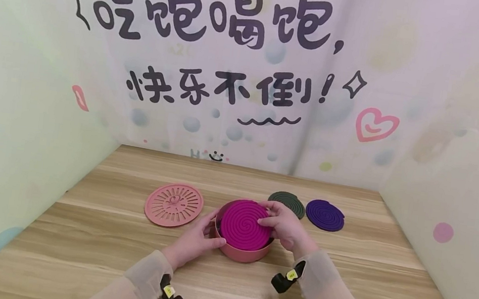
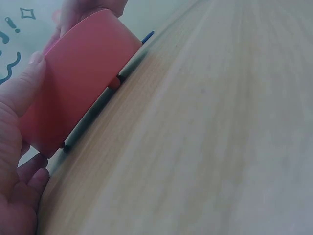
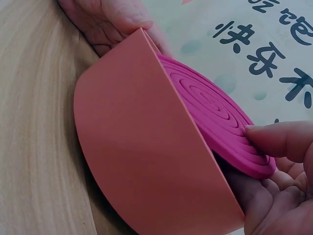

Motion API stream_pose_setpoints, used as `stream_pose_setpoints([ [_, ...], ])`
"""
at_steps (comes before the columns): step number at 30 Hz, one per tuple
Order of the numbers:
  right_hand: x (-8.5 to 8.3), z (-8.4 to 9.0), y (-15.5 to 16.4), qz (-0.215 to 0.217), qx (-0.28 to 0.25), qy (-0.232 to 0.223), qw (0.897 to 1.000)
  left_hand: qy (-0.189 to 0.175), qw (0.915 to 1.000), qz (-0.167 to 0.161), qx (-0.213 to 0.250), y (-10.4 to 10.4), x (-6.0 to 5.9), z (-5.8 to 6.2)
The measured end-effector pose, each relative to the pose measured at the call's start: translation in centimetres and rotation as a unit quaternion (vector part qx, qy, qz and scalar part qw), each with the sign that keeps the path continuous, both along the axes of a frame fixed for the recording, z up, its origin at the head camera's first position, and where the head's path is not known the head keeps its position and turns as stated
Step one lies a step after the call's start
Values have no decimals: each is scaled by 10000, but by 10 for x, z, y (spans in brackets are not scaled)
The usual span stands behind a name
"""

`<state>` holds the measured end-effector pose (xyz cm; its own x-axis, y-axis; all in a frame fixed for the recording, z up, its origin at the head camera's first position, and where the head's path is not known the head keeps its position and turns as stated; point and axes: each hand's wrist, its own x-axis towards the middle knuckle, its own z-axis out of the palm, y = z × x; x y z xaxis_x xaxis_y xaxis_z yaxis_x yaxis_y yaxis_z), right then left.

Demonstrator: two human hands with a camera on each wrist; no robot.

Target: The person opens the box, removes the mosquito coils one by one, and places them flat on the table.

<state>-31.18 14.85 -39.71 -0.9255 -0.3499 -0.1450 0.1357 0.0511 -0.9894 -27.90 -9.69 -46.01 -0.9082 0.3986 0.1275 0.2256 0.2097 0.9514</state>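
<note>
A magenta spiral mosquito coil [image 1: 245, 225] sits tilted in the mouth of a round pink box [image 1: 244, 256]. My right hand [image 1: 286, 225] pinches the coil's right edge, thumb on the upper face and fingers beneath, as the right wrist view shows. On the other side, my left hand [image 1: 197, 239] holds the box by its wall, with the thumb at the front rim and the fingers round the left side. In the left wrist view, short feet [image 2: 114, 82] show under the box [image 2: 80, 81]. The inside of the box is mostly hidden by the coil.
A pink slotted round lid [image 1: 174, 205] lies on the wooden table [image 1: 213, 291] to the left of the box. Behind my right hand lies a dark green coil [image 1: 288, 203], partly covered, with a dark blue coil [image 1: 325, 215] beside it. A printed cloth wall stands behind the table.
</note>
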Motion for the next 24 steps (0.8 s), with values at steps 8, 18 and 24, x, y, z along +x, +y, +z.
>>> stream_pose_setpoints([
  [8,-6,-10,3,-86,-323,-88,9994,75,9999,75,-117,-1,-6,-10],
  [18,-6,-11,6,-236,-851,-364,9954,10,9999,-95,98,0,5,11],
  [24,-5,-11,9,-296,-1100,-499,9922,-6,9998,-119,147,1,7,13],
])
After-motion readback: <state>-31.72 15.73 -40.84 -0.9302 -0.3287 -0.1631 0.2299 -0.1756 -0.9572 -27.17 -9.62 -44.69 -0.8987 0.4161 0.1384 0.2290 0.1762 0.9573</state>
